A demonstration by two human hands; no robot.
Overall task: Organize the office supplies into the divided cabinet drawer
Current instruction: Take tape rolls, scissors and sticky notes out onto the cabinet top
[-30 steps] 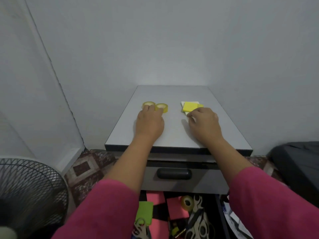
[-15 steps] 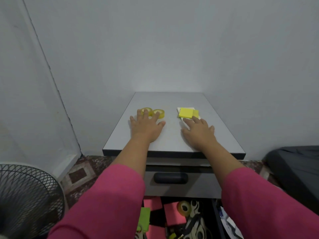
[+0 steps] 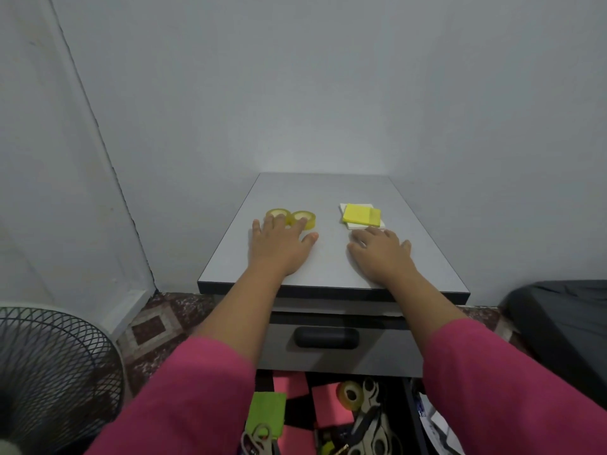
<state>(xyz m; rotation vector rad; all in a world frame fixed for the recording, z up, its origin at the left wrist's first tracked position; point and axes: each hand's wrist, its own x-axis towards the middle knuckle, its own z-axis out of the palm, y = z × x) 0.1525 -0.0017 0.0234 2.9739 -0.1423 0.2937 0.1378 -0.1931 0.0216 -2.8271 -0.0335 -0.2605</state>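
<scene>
Both hands lie flat, fingers spread: left hand touching tape rolls, right hand near notes. Rolls look light, stiff; pinch a rim.

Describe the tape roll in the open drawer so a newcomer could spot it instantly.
Start at the grey cabinet top, then drop below the black handle into the open drawer. The tape roll stands on edge beside the pink pad. It is the only translucent yellowish ring among the drawer's things.
</scene>
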